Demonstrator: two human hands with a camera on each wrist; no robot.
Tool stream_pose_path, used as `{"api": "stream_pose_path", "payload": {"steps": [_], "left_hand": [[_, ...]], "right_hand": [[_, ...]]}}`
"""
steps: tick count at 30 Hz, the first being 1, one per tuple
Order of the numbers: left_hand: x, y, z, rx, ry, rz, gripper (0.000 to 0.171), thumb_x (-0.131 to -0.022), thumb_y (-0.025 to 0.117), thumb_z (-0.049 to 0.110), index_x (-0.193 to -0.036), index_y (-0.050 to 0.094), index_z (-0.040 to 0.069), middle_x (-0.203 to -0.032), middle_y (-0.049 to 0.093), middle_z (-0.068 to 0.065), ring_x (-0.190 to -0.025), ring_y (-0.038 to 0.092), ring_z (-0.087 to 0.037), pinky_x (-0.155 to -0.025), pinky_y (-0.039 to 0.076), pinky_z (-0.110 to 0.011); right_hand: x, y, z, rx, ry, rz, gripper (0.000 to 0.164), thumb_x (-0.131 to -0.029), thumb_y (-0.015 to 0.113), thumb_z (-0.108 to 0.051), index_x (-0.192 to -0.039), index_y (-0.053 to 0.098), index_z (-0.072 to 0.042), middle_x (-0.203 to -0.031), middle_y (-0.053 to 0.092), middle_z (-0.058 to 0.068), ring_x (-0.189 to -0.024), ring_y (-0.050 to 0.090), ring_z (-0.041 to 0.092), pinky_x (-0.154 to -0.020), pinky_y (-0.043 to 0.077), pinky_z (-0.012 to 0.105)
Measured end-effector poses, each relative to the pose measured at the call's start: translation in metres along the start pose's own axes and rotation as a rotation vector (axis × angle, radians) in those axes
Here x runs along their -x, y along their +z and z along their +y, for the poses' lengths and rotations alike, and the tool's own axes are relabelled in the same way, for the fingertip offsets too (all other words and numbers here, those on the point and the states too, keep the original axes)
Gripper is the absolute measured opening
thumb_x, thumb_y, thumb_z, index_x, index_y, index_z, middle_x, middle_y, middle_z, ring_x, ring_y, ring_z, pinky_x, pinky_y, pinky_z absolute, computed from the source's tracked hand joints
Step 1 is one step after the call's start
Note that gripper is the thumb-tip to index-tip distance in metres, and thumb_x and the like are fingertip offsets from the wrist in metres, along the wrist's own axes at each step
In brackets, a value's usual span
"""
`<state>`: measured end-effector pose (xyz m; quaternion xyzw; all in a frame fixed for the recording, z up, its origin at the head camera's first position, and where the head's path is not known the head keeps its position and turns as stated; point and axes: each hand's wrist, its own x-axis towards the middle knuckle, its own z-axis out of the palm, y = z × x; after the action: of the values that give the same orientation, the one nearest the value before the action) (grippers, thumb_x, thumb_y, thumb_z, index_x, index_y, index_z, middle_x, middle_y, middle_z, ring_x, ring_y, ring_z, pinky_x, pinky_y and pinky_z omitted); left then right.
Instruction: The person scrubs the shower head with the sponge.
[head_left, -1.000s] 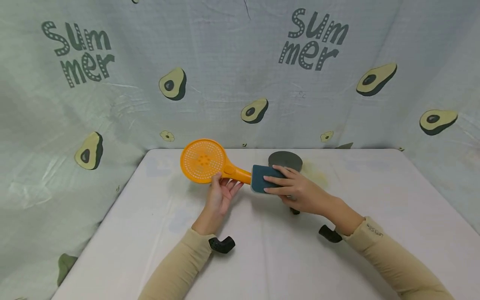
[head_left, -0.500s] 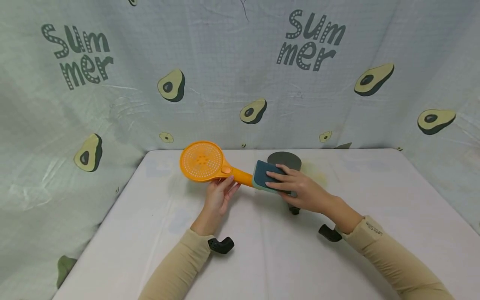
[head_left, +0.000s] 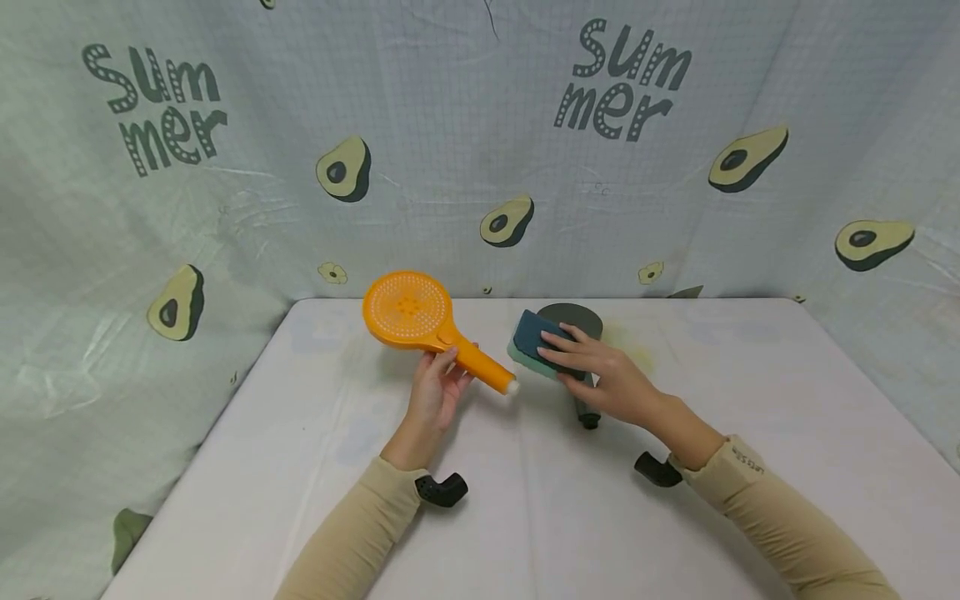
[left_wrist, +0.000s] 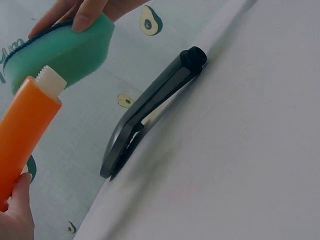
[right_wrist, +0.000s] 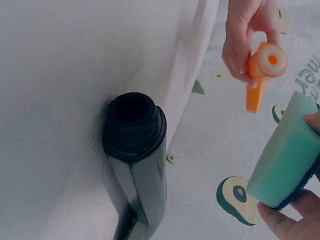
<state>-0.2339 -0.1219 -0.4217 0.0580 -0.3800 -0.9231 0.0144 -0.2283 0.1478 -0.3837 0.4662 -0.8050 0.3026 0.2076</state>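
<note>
My left hand (head_left: 432,402) holds an orange handheld shower head (head_left: 407,310) above the table by its handle, close below the round perforated face. The handle slants down to the right and ends in a white threaded tip (left_wrist: 50,81). My right hand (head_left: 615,379) grips a sponge (head_left: 534,337) with a dark blue scouring side and a green foam side (right_wrist: 282,155). In the head view the sponge stands apart from the handle's tip, up and to its right. Fingers lie on the blue side, with the thumb at the foam's lower edge.
A dark grey shower head (head_left: 573,313) lies on the white table (head_left: 517,508) behind my right hand, its black threaded end (right_wrist: 132,120) toward me. A curtain (head_left: 420,108) printed with avocados hangs behind the table's far edge.
The sponge has come off the handle's end, moving up and right and tilting. The orange shower head has turned so its handle slants lower, baring the white tip.
</note>
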Motion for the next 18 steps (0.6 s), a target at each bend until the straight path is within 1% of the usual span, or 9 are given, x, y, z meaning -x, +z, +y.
{"api": "stream_pose_path", "payload": {"steps": [2, 5, 6, 8, 11, 13, 14, 16, 18], "left_hand": [[-0.0005, 0.0, -0.0001, 0.007, 0.01, -0.004, 0.04, -0.105, 0.043, 0.001, -0.144, 0.04, 0.007, -0.123, 0.052, -0.009, -0.104, 0.059, -0.021, -0.086, 0.056, -0.03], [-0.0023, -0.0011, 0.0001, 0.007, 0.035, -0.032, 0.044, -0.104, 0.04, 0.003, -0.147, 0.037, 0.011, -0.123, 0.054, -0.007, -0.101, 0.051, -0.02, -0.09, 0.048, -0.031], [-0.003, -0.0015, 0.0002, 0.009, 0.039, -0.04, 0.044, -0.105, 0.04, 0.003, -0.148, 0.037, 0.012, -0.123, 0.055, -0.006, -0.1, 0.049, -0.02, -0.092, 0.046, -0.032], [-0.0037, -0.0024, 0.0005, 0.021, 0.034, -0.059, 0.044, -0.105, 0.038, 0.004, -0.149, 0.035, 0.014, -0.124, 0.056, -0.006, -0.098, 0.049, -0.019, -0.092, 0.045, -0.033], [-0.0032, -0.0026, 0.0011, 0.066, -0.004, -0.072, 0.043, -0.107, 0.038, 0.005, -0.148, 0.035, 0.017, -0.122, 0.055, -0.006, -0.095, 0.053, -0.017, -0.089, 0.049, -0.031], [-0.0021, -0.0022, 0.0018, 0.103, -0.031, -0.088, 0.042, -0.108, 0.037, 0.004, -0.147, 0.034, 0.017, -0.12, 0.054, -0.006, -0.09, 0.055, -0.015, -0.084, 0.051, -0.029], [-0.0015, -0.002, 0.0023, 0.124, -0.042, -0.096, 0.042, -0.108, 0.037, 0.004, -0.147, 0.034, 0.018, -0.119, 0.054, -0.006, -0.088, 0.055, -0.014, -0.081, 0.052, -0.028], [-0.0005, -0.002, 0.0039, 0.17, -0.055, -0.121, 0.04, -0.11, 0.037, 0.006, -0.148, 0.034, 0.019, -0.119, 0.053, -0.008, -0.084, 0.054, -0.014, -0.077, 0.052, -0.026], [0.0007, -0.0022, 0.006, 0.212, -0.064, -0.162, 0.037, -0.112, 0.036, 0.012, -0.148, 0.034, 0.019, -0.12, 0.053, -0.009, -0.083, 0.053, -0.014, -0.075, 0.052, -0.025]], "right_hand": [[0.0002, 0.0012, -0.0006, 0.0, 0.003, 0.009, 0.052, -0.082, 0.077, 0.012, -0.132, 0.068, -0.001, -0.14, 0.059, 0.023, -0.139, 0.044, 0.044, -0.099, 0.047, 0.059], [0.0008, 0.0029, -0.0008, 0.009, 0.004, 0.03, 0.051, -0.082, 0.077, 0.01, -0.132, 0.068, 0.0, -0.14, 0.059, 0.022, -0.141, 0.044, 0.037, -0.1, 0.048, 0.056], [0.001, 0.0035, -0.0008, 0.012, 0.002, 0.039, 0.051, -0.082, 0.077, 0.01, -0.132, 0.067, 0.001, -0.14, 0.059, 0.022, -0.142, 0.043, 0.034, -0.101, 0.048, 0.053], [0.0014, 0.0047, -0.0005, 0.02, -0.001, 0.056, 0.052, -0.082, 0.078, 0.009, -0.132, 0.067, 0.002, -0.14, 0.059, 0.021, -0.144, 0.042, 0.028, -0.106, 0.046, 0.042], [0.0019, 0.0062, 0.0002, 0.022, -0.007, 0.076, 0.053, -0.081, 0.078, 0.009, -0.132, 0.066, 0.004, -0.141, 0.059, 0.021, -0.145, 0.039, 0.022, -0.111, 0.038, 0.027], [0.0021, 0.0069, 0.0006, 0.024, -0.01, 0.086, 0.054, -0.08, 0.079, 0.01, -0.132, 0.065, 0.005, -0.141, 0.058, 0.022, -0.144, 0.04, 0.023, -0.111, 0.033, 0.021], [0.0021, 0.0072, 0.0007, 0.028, -0.01, 0.089, 0.054, -0.08, 0.079, 0.009, -0.132, 0.065, 0.005, -0.14, 0.058, 0.022, -0.144, 0.042, 0.025, -0.111, 0.032, 0.02], [0.0021, 0.0076, 0.0009, 0.035, -0.008, 0.098, 0.055, -0.08, 0.079, 0.009, -0.132, 0.065, 0.006, -0.14, 0.059, 0.023, -0.14, 0.047, 0.032, -0.111, 0.033, 0.021], [0.002, 0.0079, 0.001, 0.044, -0.002, 0.103, 0.055, -0.079, 0.08, 0.009, -0.132, 0.065, 0.006, -0.14, 0.059, 0.023, -0.135, 0.051, 0.04, -0.111, 0.035, 0.022]]}}
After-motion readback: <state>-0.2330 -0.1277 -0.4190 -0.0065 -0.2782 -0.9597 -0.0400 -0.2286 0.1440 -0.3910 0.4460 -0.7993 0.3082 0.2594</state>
